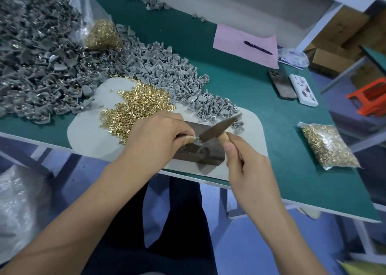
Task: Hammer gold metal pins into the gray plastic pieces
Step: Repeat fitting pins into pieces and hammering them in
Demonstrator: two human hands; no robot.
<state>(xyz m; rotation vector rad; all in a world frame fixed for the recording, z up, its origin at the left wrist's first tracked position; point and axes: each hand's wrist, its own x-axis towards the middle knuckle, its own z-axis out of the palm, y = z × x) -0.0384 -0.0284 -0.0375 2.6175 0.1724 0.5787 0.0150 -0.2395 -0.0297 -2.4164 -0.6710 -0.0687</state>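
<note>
Two hands busy, frame centre: left hand [158,132] pinches piece [196,140] steady on plate [205,151]; right hand [248,166] grips hammer [219,126], head over pin. Pins [137,105] heaped just above, within reach.

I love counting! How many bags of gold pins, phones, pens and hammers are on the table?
Bags of gold pins: 2
Phones: 2
Pens: 1
Hammers: 1
Total: 6

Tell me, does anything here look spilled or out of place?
Nothing alarming. Loose gold pins lie heaped on the pale mat, and gray plastic pieces sprawl across the green table, looking like working stock.
</note>
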